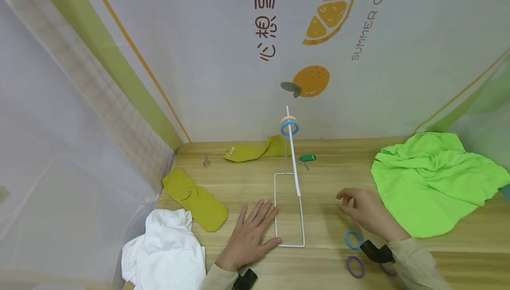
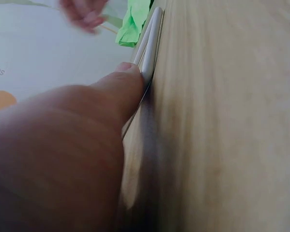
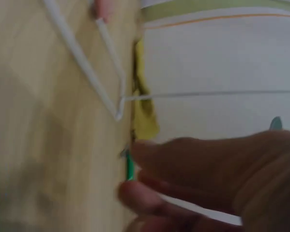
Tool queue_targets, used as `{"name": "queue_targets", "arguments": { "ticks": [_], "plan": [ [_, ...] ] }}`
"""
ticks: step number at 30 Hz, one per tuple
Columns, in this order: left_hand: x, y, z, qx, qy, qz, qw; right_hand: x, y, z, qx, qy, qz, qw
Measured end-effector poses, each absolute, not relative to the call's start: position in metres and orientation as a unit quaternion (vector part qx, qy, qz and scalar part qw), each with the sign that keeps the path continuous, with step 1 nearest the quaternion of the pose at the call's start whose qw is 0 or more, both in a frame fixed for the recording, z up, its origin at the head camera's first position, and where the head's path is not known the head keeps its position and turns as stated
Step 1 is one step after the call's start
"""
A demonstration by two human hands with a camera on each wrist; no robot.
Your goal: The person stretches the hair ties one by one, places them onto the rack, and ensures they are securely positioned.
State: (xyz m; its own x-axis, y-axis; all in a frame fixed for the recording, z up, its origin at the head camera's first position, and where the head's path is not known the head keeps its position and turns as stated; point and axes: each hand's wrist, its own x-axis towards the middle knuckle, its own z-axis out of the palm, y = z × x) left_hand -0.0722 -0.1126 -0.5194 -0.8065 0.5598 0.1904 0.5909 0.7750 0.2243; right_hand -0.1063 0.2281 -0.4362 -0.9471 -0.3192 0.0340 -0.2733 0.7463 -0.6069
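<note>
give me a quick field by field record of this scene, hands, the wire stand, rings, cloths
left hand: flat on the table, fingers straight, fingertips against the base of the stand
right hand: above the table right of the stand, fingers loosely curled, holding nothing visible
wire stand: white, rectangular base on the table, rod rising from it
rings on rod: blue ring with a beige ring above it
loose rings: blue hair tie and purple hair tie near the right wrist
cloths: green cloth at right, white cloth at left, two yellow socks
</note>
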Motion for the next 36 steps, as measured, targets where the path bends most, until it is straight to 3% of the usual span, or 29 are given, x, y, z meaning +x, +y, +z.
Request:
{"name": "queue_targets", "arguments": {
  "ticks": [3, 6, 14, 25, 29, 36],
  "plan": [
    [-0.071, -0.112, -0.519, -0.307, -0.940, -0.141, 0.057, -0.093, 0.244, -0.451, -0.139, 0.941, -0.296, 0.090],
    [-0.071, -0.112, -0.520, -0.306, -0.940, -0.140, 0.059, -0.084, 0.252, -0.461, -0.133, 0.944, -0.285, 0.102],
    [-0.072, -0.112, -0.520, -0.307, -0.939, -0.146, 0.058, -0.077, 0.251, -0.475, -0.133, 0.956, -0.256, 0.051],
    [-0.073, -0.109, -0.516, -0.303, -0.942, -0.142, 0.041, -0.078, 0.245, -0.471, -0.115, 0.956, -0.264, 0.055],
    [-0.073, -0.110, -0.517, -0.303, -0.941, -0.144, 0.044, -0.078, 0.238, -0.462, -0.125, 0.950, -0.285, 0.003],
    [-0.072, -0.111, -0.520, -0.301, -0.942, -0.138, 0.049, -0.076, 0.213, -0.435, -0.214, 0.878, -0.391, -0.176]
  ]
}}
